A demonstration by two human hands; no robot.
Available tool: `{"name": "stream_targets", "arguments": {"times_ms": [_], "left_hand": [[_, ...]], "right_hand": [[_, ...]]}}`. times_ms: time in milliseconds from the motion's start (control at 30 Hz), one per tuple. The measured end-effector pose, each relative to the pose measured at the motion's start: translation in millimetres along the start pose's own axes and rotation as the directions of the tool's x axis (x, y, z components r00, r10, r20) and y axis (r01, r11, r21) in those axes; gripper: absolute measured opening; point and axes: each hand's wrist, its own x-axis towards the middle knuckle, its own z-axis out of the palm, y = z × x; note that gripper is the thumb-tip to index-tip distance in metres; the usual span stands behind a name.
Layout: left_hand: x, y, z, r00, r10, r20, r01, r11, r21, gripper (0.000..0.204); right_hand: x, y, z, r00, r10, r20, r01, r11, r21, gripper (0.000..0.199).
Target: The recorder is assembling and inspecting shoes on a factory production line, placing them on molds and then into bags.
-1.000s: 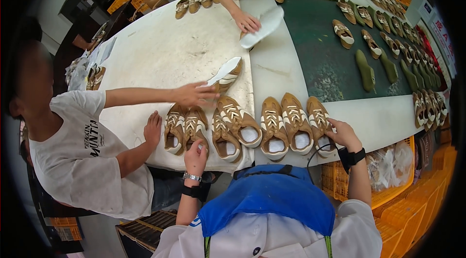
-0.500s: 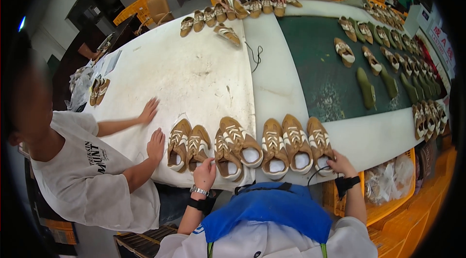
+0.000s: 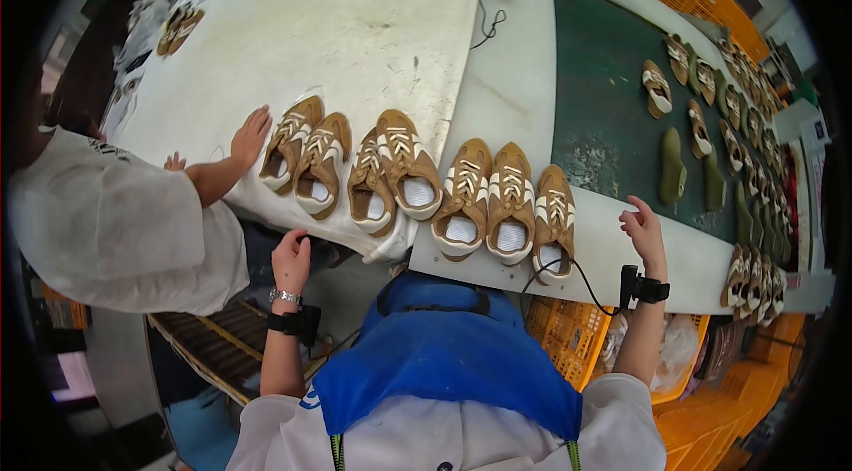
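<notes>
Brown and white sneakers stand in a row along the near table edge, toes pointing away from me. My left hand (image 3: 290,262) hovers in front of the edge, below a left-hand sneaker (image 3: 323,165), fingers loosely bent and holding nothing. My right hand (image 3: 645,236) is raised over the white tabletop, fingers apart and empty, to the right of the end sneaker (image 3: 556,221). Between my hands stand two pairs, one with a sneaker (image 3: 408,160) overlapping its mate, the other with a sneaker (image 3: 465,198) beside a sneaker (image 3: 510,202). A black cable runs from my right wrist band across the end sneaker's heel.
At left a co-worker's hand (image 3: 251,136) lies on the white table cover (image 3: 346,45). A green belt (image 3: 603,90) carries more sneakers and green shoe lasts (image 3: 672,165). More sneakers line the far edge. Orange crates (image 3: 565,333) stand below the table on my right.
My right hand has let go of the end sneaker and moved right. My left hand has drawn back from the sneakers toward the lower left. The view has tilted down.
</notes>
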Motion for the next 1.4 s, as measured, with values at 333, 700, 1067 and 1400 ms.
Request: {"name": "stream_targets", "arguments": {"times_ms": [333,700,1067,1400], "left_hand": [[-172,-83,113,0.641,-0.108,0.76,0.033,0.993,0.113,0.026],[-257,-177,80,0.743,-0.274,0.611,0.111,0.95,0.291,0.029],[-411,-298,80,0.639,-0.511,0.574,0.414,0.858,0.304,0.027],[-323,-155,48,0.948,0.018,0.319,-0.004,0.999,-0.044,0.03]], "right_hand": [[-155,-98,146,0.318,-0.594,0.739,0.759,0.627,0.178,0.029],[-176,-80,94,0.766,-0.079,0.638,0.508,0.682,-0.525,0.04],[-150,79,186,0.944,-0.326,-0.055,0.207,0.711,-0.672,0.037],[-205,3,107,0.906,-0.27,0.327,0.009,0.782,0.623,0.02]]}}
